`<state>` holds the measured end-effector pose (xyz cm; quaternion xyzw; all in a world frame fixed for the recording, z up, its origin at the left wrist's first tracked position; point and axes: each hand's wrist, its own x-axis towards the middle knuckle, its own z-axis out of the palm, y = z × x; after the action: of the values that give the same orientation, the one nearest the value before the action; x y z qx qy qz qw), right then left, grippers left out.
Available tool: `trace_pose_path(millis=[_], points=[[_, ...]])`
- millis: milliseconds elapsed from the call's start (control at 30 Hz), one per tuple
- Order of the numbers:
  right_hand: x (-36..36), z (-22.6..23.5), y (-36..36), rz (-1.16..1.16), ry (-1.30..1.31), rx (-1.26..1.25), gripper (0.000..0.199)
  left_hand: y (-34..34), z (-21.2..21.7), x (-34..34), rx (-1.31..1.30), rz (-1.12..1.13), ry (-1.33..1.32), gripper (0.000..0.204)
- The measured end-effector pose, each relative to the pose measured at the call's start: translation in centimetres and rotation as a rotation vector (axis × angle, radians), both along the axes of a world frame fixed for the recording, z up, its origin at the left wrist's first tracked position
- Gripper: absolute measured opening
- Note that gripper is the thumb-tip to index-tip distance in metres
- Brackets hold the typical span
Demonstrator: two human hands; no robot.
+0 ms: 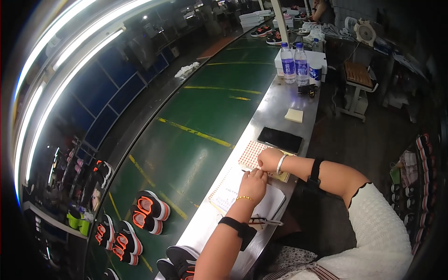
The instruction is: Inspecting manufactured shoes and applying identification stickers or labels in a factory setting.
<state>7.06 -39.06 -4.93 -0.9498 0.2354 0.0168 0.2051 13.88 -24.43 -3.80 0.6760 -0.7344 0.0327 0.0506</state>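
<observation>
My left hand [252,185], with a gold bracelet at the wrist, rests over an open spiral notebook [223,197] that has handwriting on it. Its fingers are bent and close together; a small dark tip shows beside them. Right against it is my right hand [269,160], wearing a silver bangle, its fingers curled down at the edge of a sheet with rows of small red marks [252,153]. What either set of fingers holds is hidden. Just beyond lies a black phone [280,140]. A pair of glasses [266,221] sits on the notebook's near side by my left forearm.
Left of the metal ledge [268,109] runs a green conveyor belt [186,140] with yellow lines, carrying black and orange shoes [150,212]. Farther along the ledge are a yellow note pad [294,115], water bottles [288,65] and a white box [319,58]. A stool [359,75] stands right.
</observation>
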Motion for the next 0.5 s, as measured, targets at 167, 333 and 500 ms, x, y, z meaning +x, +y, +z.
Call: trace_pose_path(millis=[167, 333, 500], points=[[-0.1, 0.5, -0.4, 0.007, -0.029, 0.043, 0.013, -0.1, -1.4, 0.6, 0.009, -0.001, 0.099, 0.028], [-1.5, 2.5, 0.1, 0.103, 0.202, -0.215, 0.024, -0.1, -1.3, 0.8, -0.068, -0.028, 0.098, 0.028], [-4.9, 4.0, -1.0, 0.073, 0.068, -0.124, 0.013, -0.6, -1.7, 0.6, 0.046, 0.023, 0.223, 0.024]])
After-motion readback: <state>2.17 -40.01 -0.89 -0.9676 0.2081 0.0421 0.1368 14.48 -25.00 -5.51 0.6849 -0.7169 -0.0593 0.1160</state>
